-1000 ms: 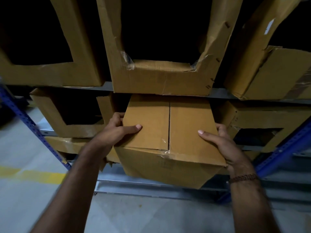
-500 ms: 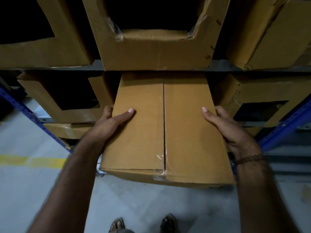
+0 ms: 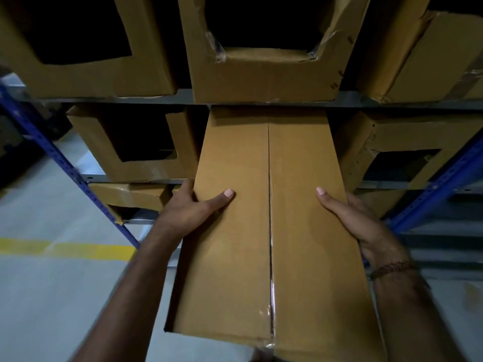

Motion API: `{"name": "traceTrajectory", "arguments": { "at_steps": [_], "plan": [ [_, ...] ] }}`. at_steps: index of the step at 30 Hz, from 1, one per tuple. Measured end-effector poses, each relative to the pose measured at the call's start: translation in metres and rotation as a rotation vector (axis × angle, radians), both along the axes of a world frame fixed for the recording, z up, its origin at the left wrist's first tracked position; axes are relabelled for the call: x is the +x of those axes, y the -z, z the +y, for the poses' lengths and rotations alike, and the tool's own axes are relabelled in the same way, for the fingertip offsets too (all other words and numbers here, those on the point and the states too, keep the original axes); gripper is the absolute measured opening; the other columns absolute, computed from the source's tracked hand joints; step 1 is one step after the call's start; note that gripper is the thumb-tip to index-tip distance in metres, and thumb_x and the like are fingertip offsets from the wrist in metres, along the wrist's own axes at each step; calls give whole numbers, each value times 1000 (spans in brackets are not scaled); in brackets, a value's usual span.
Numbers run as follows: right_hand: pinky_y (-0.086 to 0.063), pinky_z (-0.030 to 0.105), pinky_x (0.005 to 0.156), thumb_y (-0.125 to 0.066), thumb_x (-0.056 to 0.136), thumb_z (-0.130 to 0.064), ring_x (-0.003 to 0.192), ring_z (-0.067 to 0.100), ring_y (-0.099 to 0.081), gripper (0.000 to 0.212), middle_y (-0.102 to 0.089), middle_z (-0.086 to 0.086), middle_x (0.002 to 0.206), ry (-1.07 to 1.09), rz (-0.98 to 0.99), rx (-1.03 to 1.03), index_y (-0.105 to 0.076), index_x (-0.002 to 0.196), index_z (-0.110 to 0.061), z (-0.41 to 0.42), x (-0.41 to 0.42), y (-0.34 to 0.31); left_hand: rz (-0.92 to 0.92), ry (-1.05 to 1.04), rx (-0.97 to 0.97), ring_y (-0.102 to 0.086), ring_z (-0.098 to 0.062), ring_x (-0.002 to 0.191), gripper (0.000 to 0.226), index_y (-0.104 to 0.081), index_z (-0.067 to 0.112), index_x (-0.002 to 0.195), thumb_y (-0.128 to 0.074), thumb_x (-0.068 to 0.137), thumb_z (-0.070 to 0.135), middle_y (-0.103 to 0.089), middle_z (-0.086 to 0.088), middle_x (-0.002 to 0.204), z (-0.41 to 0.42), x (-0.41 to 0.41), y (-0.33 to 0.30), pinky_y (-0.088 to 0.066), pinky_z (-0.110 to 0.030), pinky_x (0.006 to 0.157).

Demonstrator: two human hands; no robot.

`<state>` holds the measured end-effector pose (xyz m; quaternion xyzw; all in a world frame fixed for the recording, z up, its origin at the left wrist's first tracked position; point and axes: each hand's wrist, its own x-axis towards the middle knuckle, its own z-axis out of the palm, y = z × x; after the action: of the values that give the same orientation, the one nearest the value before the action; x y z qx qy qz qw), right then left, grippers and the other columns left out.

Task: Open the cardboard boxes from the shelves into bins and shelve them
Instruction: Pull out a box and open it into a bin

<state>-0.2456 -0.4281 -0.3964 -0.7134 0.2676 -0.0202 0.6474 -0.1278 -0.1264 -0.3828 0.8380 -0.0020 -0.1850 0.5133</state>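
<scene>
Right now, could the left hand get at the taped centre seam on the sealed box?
Probably yes: the left hand grips the sealed box with its thumb already on top, and bare cardboard lies between it and the taped seam.

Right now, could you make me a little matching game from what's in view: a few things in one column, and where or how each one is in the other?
Things:
1. sealed box
2. cut-open bin
3. yellow line
4. bracelet

Places or states:
A. painted on the floor
B. on the right wrist
C. held at its sides by both hands, partly out of the rack
D. on the shelf above the held one

Pairs: 1-C, 2-D, 3-A, 4-B
</scene>
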Motion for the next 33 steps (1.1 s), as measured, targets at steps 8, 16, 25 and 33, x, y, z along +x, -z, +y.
{"name": "traceTrajectory", "arguments": {
  "at_steps": [8, 16, 25, 33],
  "plan": [
    [-62, 46, 92, -91, 60, -62, 109, 23, -73, 94, -73, 0, 124, 123, 28, 55, -55, 141, -29, 68, -78, 11, 31, -3, 5, -60, -22, 117, 119, -35, 27, 148, -82, 54, 83, -57, 5, 132, 56, -61, 13, -54, -52, 100],
    [-57, 40, 99, -96, 66, -21, 119, 14, -68, 97, -70, -7, 133, 77, -81, -15, -49, 150, -31, 102, -144, 20, -42, 113, -93, -50, -16, 123, 111, -28, 27, 154, -96, 67, 34, -48, 8, 134, 84, -116, 8, -52, -39, 96],
    [-62, 34, 90, -86, 54, -82, 116, 12, -71, 101, -72, -10, 128, 190, -284, -54, -54, 136, -32, 117, -149, -13, -28, -26, -259, -51, -20, 119, 108, -29, 27, 150, -81, 64, 66, -48, 7, 132, 92, -155, -25, -46, -38, 90],
    [-58, 40, 95, -82, 67, -73, 115, 8, -67, 80, -68, -18, 123, 112, -331, -184, -49, 133, -44, 96, -190, -29, -140, 39, -301, -56, -5, 108, 105, -28, 41, 150, -89, 64, 46, -51, 20, 127, 76, -197, -42, -47, -25, 77]
  ]
}}
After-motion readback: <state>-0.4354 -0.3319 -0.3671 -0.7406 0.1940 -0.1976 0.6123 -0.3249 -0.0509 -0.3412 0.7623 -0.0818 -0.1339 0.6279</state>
